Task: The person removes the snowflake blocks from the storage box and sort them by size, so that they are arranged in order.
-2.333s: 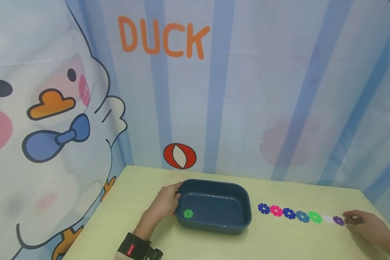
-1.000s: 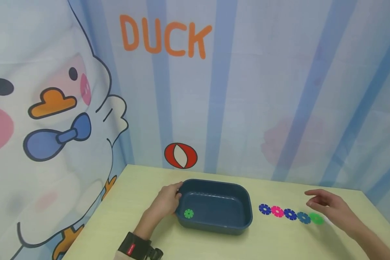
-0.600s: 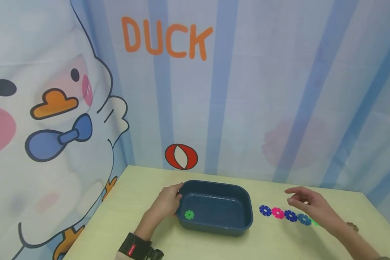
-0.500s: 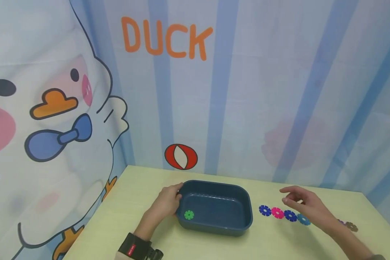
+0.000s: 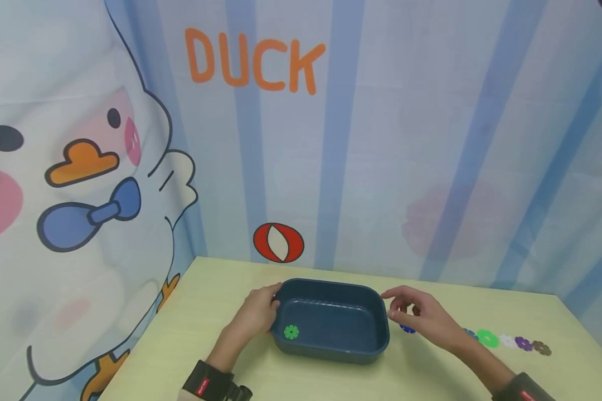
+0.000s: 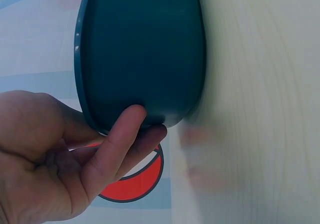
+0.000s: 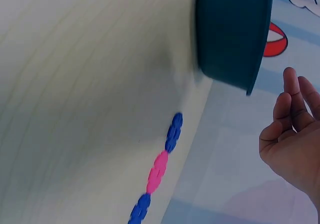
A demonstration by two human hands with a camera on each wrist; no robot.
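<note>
A dark blue rectangular plastic basin (image 5: 331,353) stands on the table, with one green snowflake-shaped building disc (image 5: 291,332) inside at its left front. My left hand (image 5: 255,313) grips the basin's left end; in the left wrist view its fingers (image 6: 117,141) lie against the outer wall by the rim. My right hand (image 5: 423,316), fingers loosely bent and holding nothing, hovers beside the right rim; the right wrist view shows a gap to the basin. Under it runs a row of snowflake discs: blue (image 7: 173,132), pink (image 7: 157,172), blue (image 7: 139,209), then teal, green (image 5: 488,338), white, purple (image 5: 524,343) and brown (image 5: 542,348).
The pale yellow table (image 5: 221,367) meets a blue-striped curtain (image 5: 381,167) at its back edge, printed with a duck at left and a red ball (image 5: 278,243). Black bands with devices (image 5: 208,379) are on both wrists.
My right hand has come away from the brown disc at the row's right end and travelled left over the row to the basin's right rim. The left hand and basin stay put.
</note>
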